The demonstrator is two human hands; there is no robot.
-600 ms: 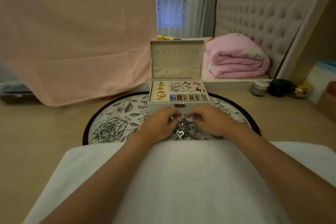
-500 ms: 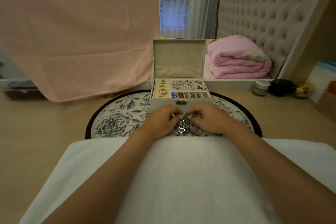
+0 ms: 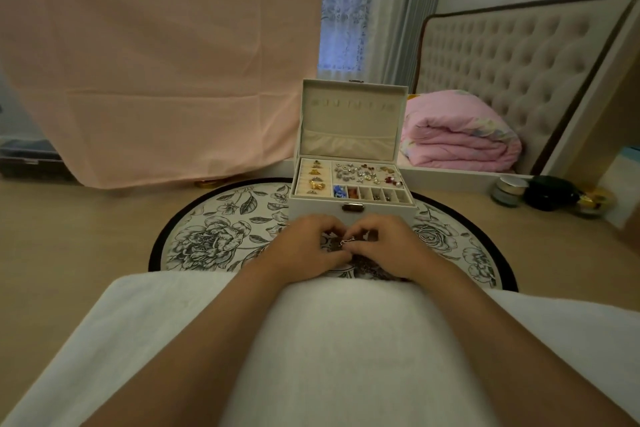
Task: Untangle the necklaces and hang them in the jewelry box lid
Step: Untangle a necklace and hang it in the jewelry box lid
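Observation:
A tangled clump of silver necklaces point(image 3: 367, 265) lies on the round floral mat just in front of the white jewelry box point(image 3: 318, 210). My left hand point(image 3: 306, 244) and my right hand point(image 3: 388, 243) meet over the clump, fingers curled, pinching a thin chain point(image 3: 348, 241) stretched between them. Most of the tangle is hidden under my hands. The box lid point(image 3: 351, 121) stands upright behind, its row of hooks bare, with a cloth pocket below. The tray beneath holds rings, earrings and small charms.
The round floral mat point(image 3: 214, 236) lies on a wooden floor. A white towel point(image 3: 346, 350) covers my lap. A pink sheet point(image 3: 156, 62) hangs at the left. A folded pink quilt point(image 3: 457, 142) lies on the bed at the right, with small jars point(image 3: 509, 191) beside it.
The heart pendant seen between my hands earlier is now covered. My fingers have closed together on a thin chain lifted slightly above the clump.

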